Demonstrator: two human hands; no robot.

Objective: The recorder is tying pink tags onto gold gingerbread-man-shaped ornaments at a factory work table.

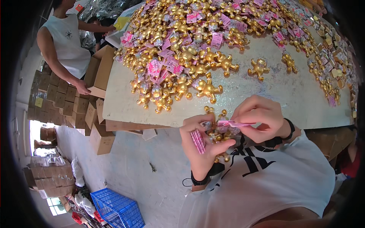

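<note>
In front of my chest, my left hand is closed round a shiny gold bear-shaped figure, partly hidden by the fingers. A stack of pink cards is tucked in the same palm. Just above the figure, my right hand pinches one pink card with thumb and fingertips. The card lies against the figure's clear-wrapped part; whether it is fastened there I cannot tell. Beyond my hands, a big heap of gold figures with pink cards covers the far part of the pale table.
Single gold figures lie apart on the table, and brown and cream pieces are piled at the far right. A person stands at the left by an open carton. Stacked boxes and a blue crate are on the floor.
</note>
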